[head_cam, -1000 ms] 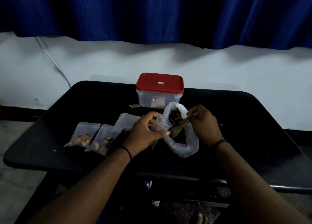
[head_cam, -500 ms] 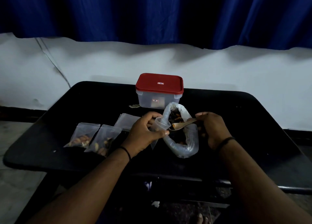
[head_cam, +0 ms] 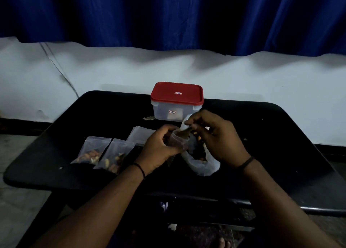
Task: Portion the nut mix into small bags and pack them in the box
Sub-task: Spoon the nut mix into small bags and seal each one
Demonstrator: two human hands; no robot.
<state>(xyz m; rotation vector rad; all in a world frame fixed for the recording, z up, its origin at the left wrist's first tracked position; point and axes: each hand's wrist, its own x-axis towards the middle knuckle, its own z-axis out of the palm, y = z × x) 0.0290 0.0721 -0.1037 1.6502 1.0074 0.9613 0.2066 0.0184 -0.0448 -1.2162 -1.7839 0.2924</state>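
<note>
My left hand (head_cam: 159,148) grips a small clear bag (head_cam: 177,140) with its mouth held open. My right hand (head_cam: 215,135) pinches a wooden spoon (head_cam: 184,132) whose bowl is tipped into that mouth. Just right of it lies the big plastic bag of nut mix (head_cam: 201,161), open, partly hidden by my right hand. Two filled small bags (head_cam: 90,151) (head_cam: 117,155) lie side by side at the left. A clear box with a red lid (head_cam: 177,101) stands closed at the back of the black table (head_cam: 280,154).
A few flat empty bags (head_cam: 139,137) lie behind my left hand. A white wall and a blue curtain rise behind the table. The table's front edge is near my forearms, with floor visible below at the left.
My right hand has lifted the spoon from the big bag and swung it left, tipping it into the small bag. My left hand has stayed in place.
</note>
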